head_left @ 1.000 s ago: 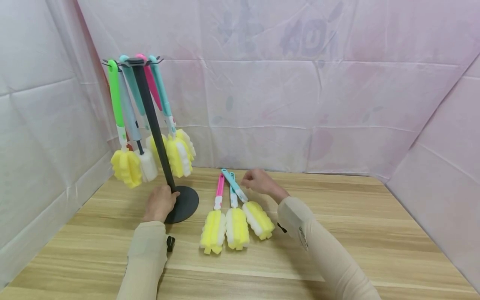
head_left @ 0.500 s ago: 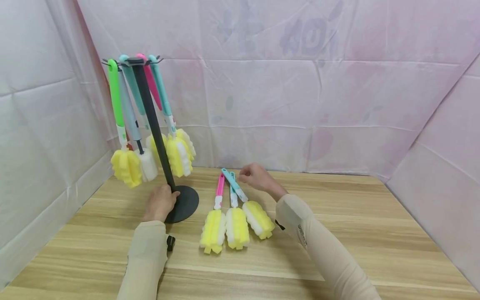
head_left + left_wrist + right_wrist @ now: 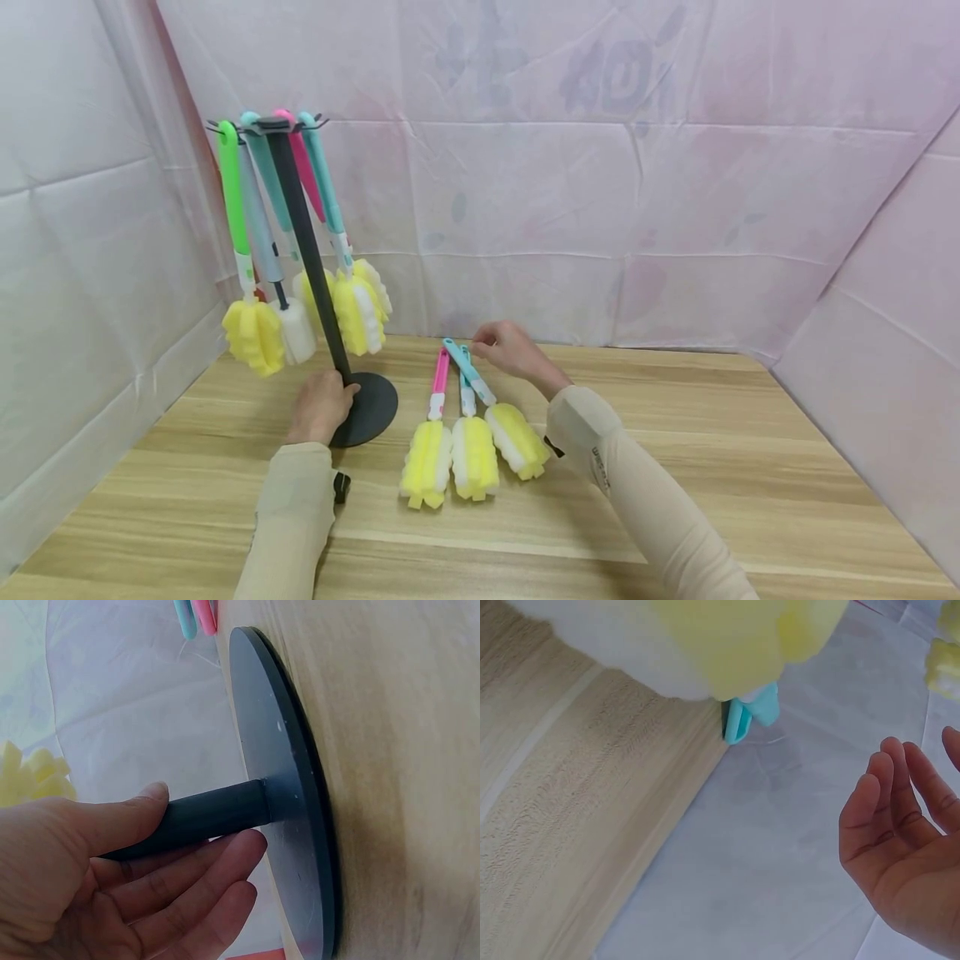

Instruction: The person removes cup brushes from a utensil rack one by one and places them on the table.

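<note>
My left hand (image 3: pixel 322 407) grips the black pole (image 3: pixel 214 814) of a stand just above its round base (image 3: pixel 281 787), thumb on one side and fingers on the other. My right hand (image 3: pixel 513 348) hovers beside the upper end of a blue-handled sponge brush (image 3: pixel 469 367); in the right wrist view its fingers (image 3: pixel 870 802) are loosely curved and hold nothing. This brush lies across another blue-handled brush (image 3: pixel 475 458), with a pink-handled brush (image 3: pixel 426 458) to their left. All three have yellow and white sponge heads pointing toward me.
Several brushes hang from the stand's top hooks (image 3: pixel 270 125), among them one with a green handle (image 3: pixel 234 196) and one with a white sponge head (image 3: pixel 294 329). A pale cloth (image 3: pixel 525 208) rises behind the wooden table (image 3: pixel 712 467) and along its sides.
My right hand has drifted left and slightly away from me, closer to the tip of the upper blue handle. My left hand, the stand and the brushes have stayed in place.
</note>
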`<state>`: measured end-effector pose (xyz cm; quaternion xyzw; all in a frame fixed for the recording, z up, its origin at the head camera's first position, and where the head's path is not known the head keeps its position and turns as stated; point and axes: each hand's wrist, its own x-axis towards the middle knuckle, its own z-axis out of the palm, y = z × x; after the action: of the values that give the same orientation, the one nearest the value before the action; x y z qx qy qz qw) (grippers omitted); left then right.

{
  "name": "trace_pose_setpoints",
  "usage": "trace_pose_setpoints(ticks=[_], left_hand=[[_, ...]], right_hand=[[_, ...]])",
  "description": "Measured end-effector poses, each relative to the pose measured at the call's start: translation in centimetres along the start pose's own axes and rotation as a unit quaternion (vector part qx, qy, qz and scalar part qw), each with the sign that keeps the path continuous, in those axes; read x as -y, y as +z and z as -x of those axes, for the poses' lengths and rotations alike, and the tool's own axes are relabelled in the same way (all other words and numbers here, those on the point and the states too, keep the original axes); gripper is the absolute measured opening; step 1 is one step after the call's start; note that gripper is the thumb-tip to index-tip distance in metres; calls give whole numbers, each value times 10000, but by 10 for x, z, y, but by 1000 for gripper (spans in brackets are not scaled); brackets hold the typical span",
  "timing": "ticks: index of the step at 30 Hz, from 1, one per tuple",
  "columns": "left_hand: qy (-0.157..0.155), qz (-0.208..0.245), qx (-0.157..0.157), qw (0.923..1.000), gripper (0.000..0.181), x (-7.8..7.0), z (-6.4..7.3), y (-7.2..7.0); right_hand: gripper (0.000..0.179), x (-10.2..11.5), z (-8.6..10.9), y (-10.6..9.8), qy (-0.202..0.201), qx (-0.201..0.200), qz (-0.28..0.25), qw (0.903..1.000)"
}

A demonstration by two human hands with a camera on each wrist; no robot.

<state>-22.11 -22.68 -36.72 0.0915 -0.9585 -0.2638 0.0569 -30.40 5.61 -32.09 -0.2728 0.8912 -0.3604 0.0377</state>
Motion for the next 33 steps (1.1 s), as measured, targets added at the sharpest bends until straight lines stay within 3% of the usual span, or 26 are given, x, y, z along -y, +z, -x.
trace_pose_setpoints(ticks=[16, 33], left_hand=[[-27, -24, -5, 10000, 27, 0, -1, 1], [-41, 17, -48, 10000, 27, 2, -1, 2]], right_hand=[[21, 15, -3, -2, -72, -95, -99, 9999], [21, 29, -8, -9, -374, -96, 178, 9991]])
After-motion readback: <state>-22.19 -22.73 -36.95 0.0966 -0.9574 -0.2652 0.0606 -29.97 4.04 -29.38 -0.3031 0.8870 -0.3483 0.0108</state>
